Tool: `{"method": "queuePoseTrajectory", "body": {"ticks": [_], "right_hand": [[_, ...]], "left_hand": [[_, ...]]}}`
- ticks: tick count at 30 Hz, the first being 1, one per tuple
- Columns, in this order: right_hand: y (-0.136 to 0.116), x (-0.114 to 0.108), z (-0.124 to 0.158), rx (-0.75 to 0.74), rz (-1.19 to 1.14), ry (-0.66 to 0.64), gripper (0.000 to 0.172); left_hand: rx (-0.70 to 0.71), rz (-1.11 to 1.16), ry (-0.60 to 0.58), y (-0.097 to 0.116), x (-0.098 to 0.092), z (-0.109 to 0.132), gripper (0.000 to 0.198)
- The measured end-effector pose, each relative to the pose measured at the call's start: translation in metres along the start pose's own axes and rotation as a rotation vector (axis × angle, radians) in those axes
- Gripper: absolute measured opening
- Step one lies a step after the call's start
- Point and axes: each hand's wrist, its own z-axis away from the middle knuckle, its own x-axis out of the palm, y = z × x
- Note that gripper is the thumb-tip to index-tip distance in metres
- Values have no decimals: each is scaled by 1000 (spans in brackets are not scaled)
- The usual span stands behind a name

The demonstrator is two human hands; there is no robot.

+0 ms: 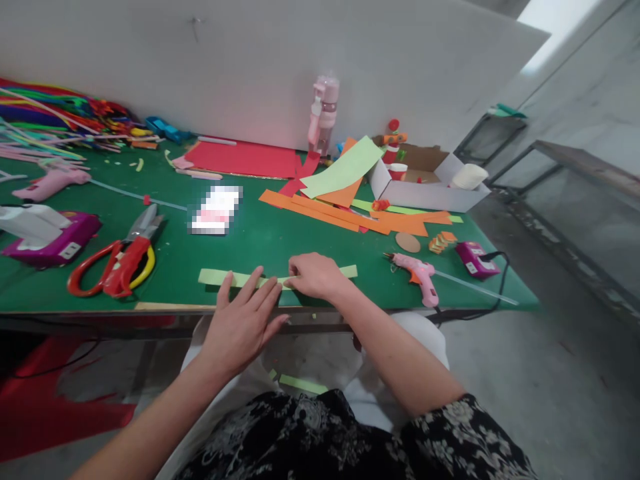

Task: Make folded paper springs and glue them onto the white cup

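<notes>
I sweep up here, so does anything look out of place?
Yes: a pale-green scrap lies below the table's near edge. It looks dropped, since the similar strip under the left hand is on top.

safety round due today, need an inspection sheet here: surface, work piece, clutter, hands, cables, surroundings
Surface: green tabletop, small paper scraps at its far left.
Work piece: pale green paper strip lying along the near edge, beneath the hands.
Clutter: orange strips, red sheet, red-handled scissors at left, pink glue gun at right.
Hands: left hand spread on the strip; right hand touching it, fingers bent, grip unclear.
Cables: black cable looping from the purple box toward the near edge.
Surroundings: pale panel behind, metal-framed bench at right.
</notes>
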Motion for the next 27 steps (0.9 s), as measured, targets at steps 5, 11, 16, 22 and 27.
{"method": "queuePoseTrajectory", "body": {"ticks": [5, 11, 16, 22, 27], "right_hand": [[40, -8, 16, 11, -126, 16, 17], [83, -2, 55, -31, -366, 159, 14], [92, 11, 67, -105, -448, 260, 12], [92, 18, 61, 34, -549, 336, 10], [88, 19, 58, 107, -509, 337, 14]], "left_hand": [[28, 22, 43, -2, 1, 1, 46], [44, 11, 127, -2, 10, 5, 44], [5, 25, 159, 2, 9, 4, 41], [17, 2, 158, 4, 6, 3, 42], [8, 6, 155, 5, 5, 2, 41]]}}
